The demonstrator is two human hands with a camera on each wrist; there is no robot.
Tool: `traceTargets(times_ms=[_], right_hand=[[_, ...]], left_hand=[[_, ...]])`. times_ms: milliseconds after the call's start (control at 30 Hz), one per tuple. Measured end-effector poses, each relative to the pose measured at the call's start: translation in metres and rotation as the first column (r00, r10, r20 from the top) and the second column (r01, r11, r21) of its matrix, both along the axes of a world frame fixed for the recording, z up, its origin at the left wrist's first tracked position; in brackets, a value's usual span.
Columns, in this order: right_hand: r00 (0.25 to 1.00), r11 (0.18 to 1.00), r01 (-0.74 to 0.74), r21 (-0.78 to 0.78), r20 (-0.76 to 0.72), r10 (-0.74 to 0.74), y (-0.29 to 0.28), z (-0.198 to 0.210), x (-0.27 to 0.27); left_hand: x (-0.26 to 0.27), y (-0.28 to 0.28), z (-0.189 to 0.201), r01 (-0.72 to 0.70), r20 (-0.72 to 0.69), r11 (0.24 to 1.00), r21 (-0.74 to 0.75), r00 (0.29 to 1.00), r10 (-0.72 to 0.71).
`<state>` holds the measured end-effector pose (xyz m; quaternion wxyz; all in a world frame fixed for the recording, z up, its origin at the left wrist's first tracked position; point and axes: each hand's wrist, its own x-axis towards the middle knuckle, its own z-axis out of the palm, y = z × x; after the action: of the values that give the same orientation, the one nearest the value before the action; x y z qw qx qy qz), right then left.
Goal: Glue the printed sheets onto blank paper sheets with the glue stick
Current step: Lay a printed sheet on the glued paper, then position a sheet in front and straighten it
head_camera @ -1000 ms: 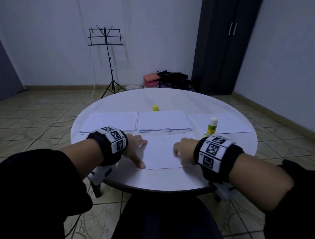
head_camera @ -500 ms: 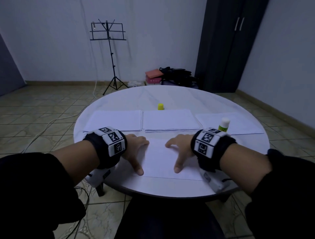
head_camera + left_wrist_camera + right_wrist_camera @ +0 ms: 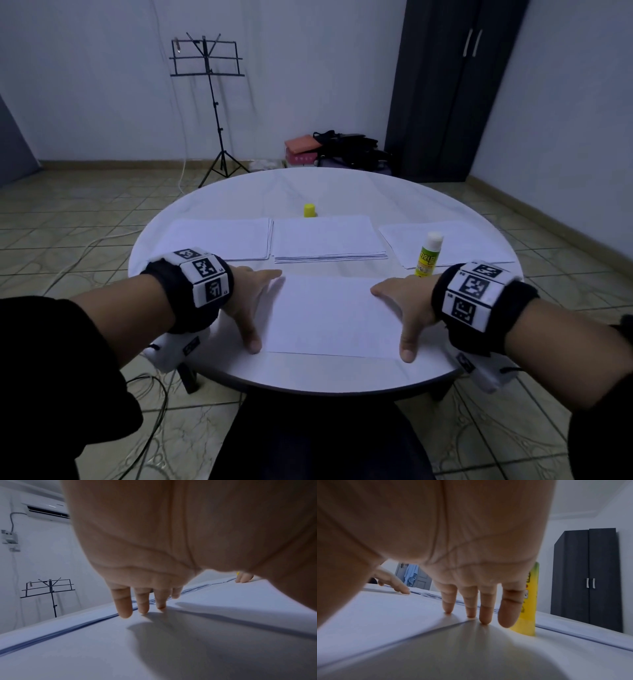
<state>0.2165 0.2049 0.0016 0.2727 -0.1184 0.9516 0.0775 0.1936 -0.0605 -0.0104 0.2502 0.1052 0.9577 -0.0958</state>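
While my left hand (image 3: 251, 301) and right hand (image 3: 406, 305) lie flat, fingers straight (gripping nothing), on the sheet (image 3: 332, 315), I should smooth outward evenly to avoid wrinkles.

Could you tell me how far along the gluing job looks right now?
Done: one sheet lies near the table edge. The glue stick stands uncapped, its yellow cap apart. In hand: left hand and right hand press that sheet flat at its sides. Left: the stacks behind wait.
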Motion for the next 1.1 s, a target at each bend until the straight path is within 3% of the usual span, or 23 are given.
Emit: traceTargets(times_ms=[133, 233, 367, 667, 700, 800, 933, 1033, 1100], right_hand=[[1.000, 0.999, 0.007, 0.053, -0.012, -0.007, -0.004, 0.008, -0.001], [1.000, 0.998, 0.008, 0.057, -0.012, -0.007, -0.005, 0.011, 0.001], [0.999, 0.999, 0.036, 0.004, 0.004, -0.036, -0.002, 0.007, 0.005], [0.992, 0.983, 0.128, -0.128, 0.034, -0.125, 0.005, -0.004, 0.016], [0.989, 0.979, 0.144, -0.147, 0.039, -0.140, 0.006, -0.004, 0.018], [0.982, 0.968, 0.190, -0.166, 0.052, -0.184, 0.006, -0.003, 0.026], [0.966, 0.930, 0.253, -0.266, 0.021, -0.257, 0.003, 0.004, 0.029], [0.927, 0.827, 0.346, -0.444, 0.024, -0.375, -0.003, 0.004, 0.018], [0.852, 0.690, 0.457, -0.560, 0.055, -0.520, -0.005, 0.004, 0.007]], left_hand=[[0.001, 0.004, 0.002, -0.040, 0.007, 0.999, 0.000, 0.999, 0.040], [-0.002, 0.006, 0.003, -0.086, 0.029, 0.992, 0.093, 0.996, 0.084], [-0.008, 0.006, 0.000, -0.161, 0.027, 0.956, 0.245, 0.987, 0.160], [0.003, 0.006, -0.005, -0.178, -0.082, 0.902, 0.394, 0.970, 0.227], [0.006, 0.006, -0.006, -0.215, -0.065, 0.852, 0.478, 0.958, 0.278], [0.021, 0.004, -0.009, -0.334, 0.080, 0.608, 0.720, 0.910, 0.406], [0.031, -0.006, -0.008, -0.336, 0.143, 0.437, 0.834, 0.897, 0.417], [0.028, -0.014, -0.001, -0.314, 0.179, 0.244, 0.918, 0.874, 0.452], [0.023, -0.018, 0.001, -0.287, 0.188, 0.152, 0.946, 0.865, 0.466]])
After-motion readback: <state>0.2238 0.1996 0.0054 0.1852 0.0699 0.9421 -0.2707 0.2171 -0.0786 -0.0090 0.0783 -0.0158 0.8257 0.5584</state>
